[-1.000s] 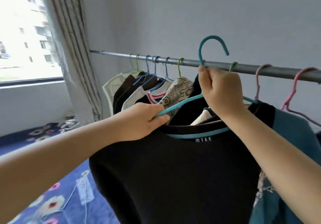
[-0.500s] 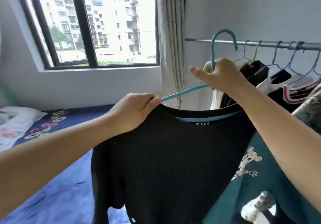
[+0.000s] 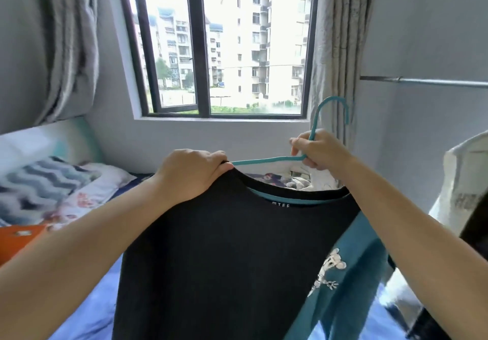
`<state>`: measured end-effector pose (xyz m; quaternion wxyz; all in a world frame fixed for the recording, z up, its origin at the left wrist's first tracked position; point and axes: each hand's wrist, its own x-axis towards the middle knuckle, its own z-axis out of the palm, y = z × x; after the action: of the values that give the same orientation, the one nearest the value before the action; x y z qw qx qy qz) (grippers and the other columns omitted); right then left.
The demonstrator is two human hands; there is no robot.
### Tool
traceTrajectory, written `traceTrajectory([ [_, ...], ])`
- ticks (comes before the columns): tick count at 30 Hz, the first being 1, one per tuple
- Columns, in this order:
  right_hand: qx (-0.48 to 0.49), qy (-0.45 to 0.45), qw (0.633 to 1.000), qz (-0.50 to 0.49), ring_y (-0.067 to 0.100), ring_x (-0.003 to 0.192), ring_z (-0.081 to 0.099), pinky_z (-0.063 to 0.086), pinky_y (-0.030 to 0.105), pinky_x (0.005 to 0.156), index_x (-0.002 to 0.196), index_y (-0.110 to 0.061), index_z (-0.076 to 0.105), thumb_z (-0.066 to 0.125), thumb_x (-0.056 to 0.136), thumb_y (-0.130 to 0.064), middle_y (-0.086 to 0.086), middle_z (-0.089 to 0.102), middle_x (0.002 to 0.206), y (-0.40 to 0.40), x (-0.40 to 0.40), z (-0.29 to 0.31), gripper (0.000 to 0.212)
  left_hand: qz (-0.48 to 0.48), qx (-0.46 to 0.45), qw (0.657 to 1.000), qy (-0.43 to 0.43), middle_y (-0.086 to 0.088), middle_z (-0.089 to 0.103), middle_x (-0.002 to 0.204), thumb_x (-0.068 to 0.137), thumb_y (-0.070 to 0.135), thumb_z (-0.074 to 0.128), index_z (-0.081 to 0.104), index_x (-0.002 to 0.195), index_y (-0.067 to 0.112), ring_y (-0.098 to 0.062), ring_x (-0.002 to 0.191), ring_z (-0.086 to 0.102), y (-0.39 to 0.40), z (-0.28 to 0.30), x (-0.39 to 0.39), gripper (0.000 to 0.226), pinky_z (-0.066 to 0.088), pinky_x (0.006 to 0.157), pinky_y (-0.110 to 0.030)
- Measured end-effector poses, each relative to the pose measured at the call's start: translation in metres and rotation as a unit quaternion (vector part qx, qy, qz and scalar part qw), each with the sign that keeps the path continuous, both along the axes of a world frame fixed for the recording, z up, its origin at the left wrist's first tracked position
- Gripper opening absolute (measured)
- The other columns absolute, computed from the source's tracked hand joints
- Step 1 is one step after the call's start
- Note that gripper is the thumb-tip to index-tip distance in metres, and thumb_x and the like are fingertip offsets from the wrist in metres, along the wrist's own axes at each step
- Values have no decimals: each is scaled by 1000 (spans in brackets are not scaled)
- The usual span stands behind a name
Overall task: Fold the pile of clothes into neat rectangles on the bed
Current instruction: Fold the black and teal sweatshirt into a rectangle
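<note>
Your black cotton T-shirt [image 3: 224, 260] hangs collar-up, long axis vertical, below your fingers. Your left hand [image 3: 190, 176] grips its shoulder, fingers curled round the fabric. Your right hand [image 3: 320, 152] pinches the teal wire hanger [image 3: 266, 160] at its neck, hook pointing up. Blue bedsheet [image 3: 87, 310] lies open beneath both hands.

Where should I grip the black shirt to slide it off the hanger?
Grip the black shirt at its shoulder seam beside the collar, from above, as the left hand does. The hanger arm is bare there, and the right hand holds its neck.
</note>
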<state>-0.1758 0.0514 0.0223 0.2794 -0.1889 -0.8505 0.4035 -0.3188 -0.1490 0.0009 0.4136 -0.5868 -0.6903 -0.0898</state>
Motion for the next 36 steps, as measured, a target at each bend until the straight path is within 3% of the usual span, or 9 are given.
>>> traceTrajectory([
  [5, -5, -79, 990, 114, 4, 31, 32, 31, 14, 39, 65, -4, 59, 57, 89, -30, -7, 41, 36, 39, -62, 7, 35, 3, -25, 999, -48, -4, 59, 50, 92, 35, 42, 59, 72, 6, -26, 40, 56, 29, 1, -60, 39, 37, 44, -25],
  [9, 251, -271, 929, 1, 15, 56, 46, 39, 28, 58, 59, -9, 58, 47, 90, -51, 5, 54, 61, 60, -89, -4, 53, 89, -59, 991, -79, -5, 66, 86, 97, 43, 25, 55, 99, 13, -27, 80, 63, 49, -5, -90, 43, 36, 61, -27],
  [11, 376, -219, 899, -58, 18, 59, 52, 40, 28, 59, 63, -8, 59, 48, 92, -45, 8, 60, 66, 63, -100, -17, 48, 108, -86, 987, -81, -5, 66, 89, 97, 45, 23, 54, 101, 14, -27, 84, 63, 59, -11, -105, 43, 37, 61, -27],
  [14, 515, -1, 857, -29, 27, 72, 64, 54, 33, 65, 77, -5, 67, 52, 88, -28, 8, 68, 76, 67, -125, -40, 29, 76, -106, 988, -88, -5, 63, 81, 97, 43, 23, 53, 98, 14, -28, 81, 63, 75, -17, -124, 42, 42, 63, -29],
  [16, 557, -1, 830, 36, 27, 62, 65, 54, 29, 54, 70, -7, 66, 51, 85, -26, 5, 65, 65, 64, -142, -47, 29, 72, -110, 989, -72, -4, 62, 81, 98, 43, 22, 53, 99, 15, -26, 80, 63, 83, -12, -132, 42, 44, 64, -28],
  [18, 586, -41, 807, 69, 22, 35, 52, 32, 18, 34, 56, -16, 48, 50, 89, -20, -1, 43, 44, 64, -155, -52, 33, 63, -108, 990, -61, -4, 65, 85, 98, 43, 23, 55, 101, 14, -26, 81, 63, 88, -6, -141, 43, 46, 65, -29],
  [26, 461, -209, 862, 31, 24, 68, 43, 36, 30, 63, 84, -14, 36, 33, 99, -36, 3, 43, 69, 73, -168, -39, 26, 84, -141, 985, -57, -4, 66, 96, 97, 45, 21, 57, 107, 16, -24, 90, 62, 86, 7, -192, 47, 38, 66, -26],
  [32, 342, -282, 896, 36, 11, 55, 40, 34, 29, 64, 63, -25, 31, 36, 99, -32, -5, 39, 62, 95, -163, -59, 37, 110, -131, 948, -268, -10, 63, 97, 99, 40, 31, 62, 103, 11, -31, 94, 58, 86, -10, -232, 43, 44, 78, -33],
  [36, 216, -246, 945, -13, 20, 53, 49, 38, 26, 59, 64, -22, 38, 37, 99, -25, 0, 46, 55, 109, -153, -76, 36, 117, -130, 899, -402, -18, 65, 99, 100, 35, 35, 63, 105, 5, -29, 83, 58, 96, -21, -247, 42, 44, 77, -30],
])
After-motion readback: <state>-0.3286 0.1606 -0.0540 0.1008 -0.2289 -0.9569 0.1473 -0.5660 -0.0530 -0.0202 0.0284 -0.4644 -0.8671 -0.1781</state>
